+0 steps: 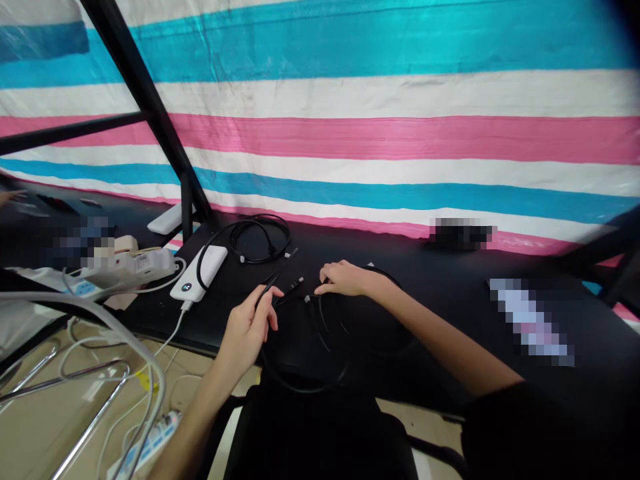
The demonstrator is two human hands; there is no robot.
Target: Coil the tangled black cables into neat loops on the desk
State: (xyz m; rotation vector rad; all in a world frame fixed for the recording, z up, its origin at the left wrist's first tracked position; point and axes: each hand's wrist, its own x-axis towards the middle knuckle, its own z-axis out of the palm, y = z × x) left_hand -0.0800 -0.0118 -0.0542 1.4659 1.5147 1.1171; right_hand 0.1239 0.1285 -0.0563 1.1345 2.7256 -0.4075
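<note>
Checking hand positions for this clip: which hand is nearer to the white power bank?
Left. The left hand is to the right of the white power bank, not touching it; the right hand is farther off to the right.

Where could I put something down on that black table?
Bare tabletop lies between the right forearm and the blurred item at far right. Crowded: around the left hand and right hand, among black cables, and beside the white power bank.

In front of you, a sheet [350,97] striped in blue, white and pink hung behind your black table [450,287]. A black frame [133,73] slanted on your left. Chrome tubing [90,426] stood over the beige floor [30,433].
</note>
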